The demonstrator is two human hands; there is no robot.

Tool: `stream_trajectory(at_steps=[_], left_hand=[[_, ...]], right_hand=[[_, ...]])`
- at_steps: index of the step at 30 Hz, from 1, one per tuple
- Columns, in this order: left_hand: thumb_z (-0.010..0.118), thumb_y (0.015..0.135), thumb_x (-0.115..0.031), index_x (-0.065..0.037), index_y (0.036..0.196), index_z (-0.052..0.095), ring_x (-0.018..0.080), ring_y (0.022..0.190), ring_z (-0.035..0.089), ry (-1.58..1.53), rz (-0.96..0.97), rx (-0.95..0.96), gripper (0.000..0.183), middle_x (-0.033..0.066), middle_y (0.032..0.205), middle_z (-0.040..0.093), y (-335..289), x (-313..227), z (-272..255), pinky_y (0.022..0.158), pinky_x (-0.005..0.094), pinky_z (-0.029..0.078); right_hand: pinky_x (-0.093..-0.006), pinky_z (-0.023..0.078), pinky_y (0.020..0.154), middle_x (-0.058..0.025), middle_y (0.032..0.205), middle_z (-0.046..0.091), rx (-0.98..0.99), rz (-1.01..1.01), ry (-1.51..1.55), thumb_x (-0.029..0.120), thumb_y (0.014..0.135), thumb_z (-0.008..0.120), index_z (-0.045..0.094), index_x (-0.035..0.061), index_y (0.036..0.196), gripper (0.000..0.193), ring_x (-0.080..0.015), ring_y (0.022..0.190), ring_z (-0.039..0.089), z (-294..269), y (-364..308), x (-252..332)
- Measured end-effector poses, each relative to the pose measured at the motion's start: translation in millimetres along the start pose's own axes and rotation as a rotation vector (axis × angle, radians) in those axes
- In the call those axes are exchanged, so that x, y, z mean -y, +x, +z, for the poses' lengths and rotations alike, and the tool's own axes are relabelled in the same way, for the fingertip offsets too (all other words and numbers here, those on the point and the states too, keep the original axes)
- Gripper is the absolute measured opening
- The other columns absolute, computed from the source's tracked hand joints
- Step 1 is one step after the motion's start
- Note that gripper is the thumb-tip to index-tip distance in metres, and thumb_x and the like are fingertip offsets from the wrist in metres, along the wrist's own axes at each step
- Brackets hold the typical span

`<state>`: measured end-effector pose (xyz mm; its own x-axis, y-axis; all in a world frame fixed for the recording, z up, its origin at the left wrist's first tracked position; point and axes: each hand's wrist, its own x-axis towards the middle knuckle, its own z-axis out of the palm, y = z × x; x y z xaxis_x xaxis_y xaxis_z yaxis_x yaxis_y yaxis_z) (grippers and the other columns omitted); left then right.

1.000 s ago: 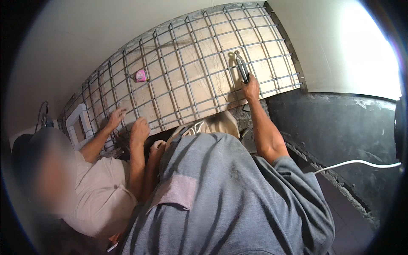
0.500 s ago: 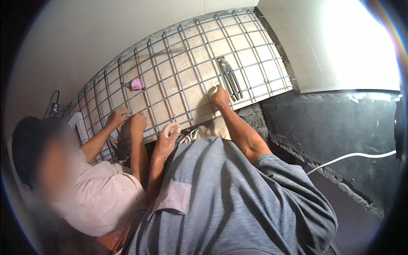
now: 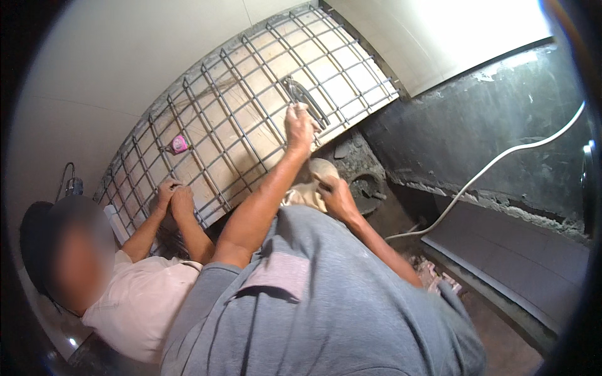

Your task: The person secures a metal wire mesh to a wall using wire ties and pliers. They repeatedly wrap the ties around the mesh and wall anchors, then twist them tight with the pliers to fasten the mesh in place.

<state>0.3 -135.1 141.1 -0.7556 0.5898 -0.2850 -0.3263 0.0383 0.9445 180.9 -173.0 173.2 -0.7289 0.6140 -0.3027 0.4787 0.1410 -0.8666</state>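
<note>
A grid of steel reinforcing bars (image 3: 221, 136) lies over pale boards. My left hand (image 3: 301, 128) reaches up to it, fingers curled at a bar beside the handles of dark pincers (image 3: 306, 99). The pincers rest on the grid. What sits inside those fingers is hidden. Lower and to the right, my right hand (image 3: 337, 198) is closed against beige cloth (image 3: 323, 168) over my leg; its fingertips are covered, so anything in them cannot be made out.
At left, a person in a dark cap and light shirt (image 3: 147, 297) has both hands (image 3: 174, 195) on the grid. A pink tape measure (image 3: 179, 144) lies on the mesh. A dark round bowl (image 3: 367, 188) and a white cable (image 3: 486, 169) are to the right.
My right hand has left the grid and dropped to the beige cloth. My left hand has gone from the near edge up to the bars by the pincers. The view has swung right.
</note>
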Motion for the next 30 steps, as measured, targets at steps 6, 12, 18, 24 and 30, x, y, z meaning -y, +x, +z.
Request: stream_trajectory(at_steps=[6,12,18,24,30], left_hand=[[0.039,0.103,-0.042,-0.003,0.097,0.049,0.0089,0.051,0.043,-0.153,0.280,-0.015,0.041,-0.0002,0.064,0.041,0,-24,33,0.046,0.0257,0.041],[0.040,0.104,-0.037,-0.003,0.098,0.052,0.0101,0.053,0.046,-0.378,0.172,0.119,0.037,-0.0002,0.064,0.042,-29,-75,50,0.052,0.0277,0.046],[0.046,0.102,-0.035,-0.007,0.105,0.060,0.0122,0.057,0.052,-0.543,-0.095,0.087,0.031,-0.0034,0.064,0.042,-41,-92,48,0.061,0.0336,0.054],[0.044,0.102,-0.037,-0.010,0.092,0.052,0.0102,0.051,0.041,-0.594,-0.102,0.325,0.030,-0.0040,0.059,0.038,-53,-99,11,0.058,0.0312,0.043],[0.042,0.103,-0.028,-0.001,0.098,0.054,0.0173,0.064,0.059,-0.046,-0.128,0.252,0.030,0.0032,0.065,0.054,-119,-60,4,0.070,0.0320,0.050]], right_hand=[[-0.0440,0.047,0.075,-0.0242,0.091,0.062,-0.005,0.032,-0.152,0.004,0.082,0.062,0.063,0.0006,0.117,0.035,-0.0387,0.085,0.062,-34,-81,-50],[-0.0427,0.046,0.073,-0.0209,0.085,0.057,0.000,0.134,-0.174,0.006,0.084,0.063,0.063,0.0037,0.119,0.035,-0.0369,0.082,0.061,-55,-108,-53],[-0.0379,0.045,0.069,-0.0166,0.077,0.054,0.065,-0.116,-0.020,0.008,0.088,0.062,0.066,0.0007,0.109,0.023,-0.0291,0.071,0.056,-103,-132,-70],[-0.0249,0.045,0.068,-0.0036,0.080,0.063,-0.303,-0.010,0.391,0.007,0.091,0.063,0.069,-0.0016,0.091,0.010,-0.0115,0.074,0.058,-147,-150,-68],[-0.0289,0.049,0.066,-0.0067,0.087,0.062,-0.639,-0.292,1.284,0.011,0.091,0.067,0.064,0.0028,0.096,0.010,-0.0131,0.072,0.056,-185,-130,-74]])
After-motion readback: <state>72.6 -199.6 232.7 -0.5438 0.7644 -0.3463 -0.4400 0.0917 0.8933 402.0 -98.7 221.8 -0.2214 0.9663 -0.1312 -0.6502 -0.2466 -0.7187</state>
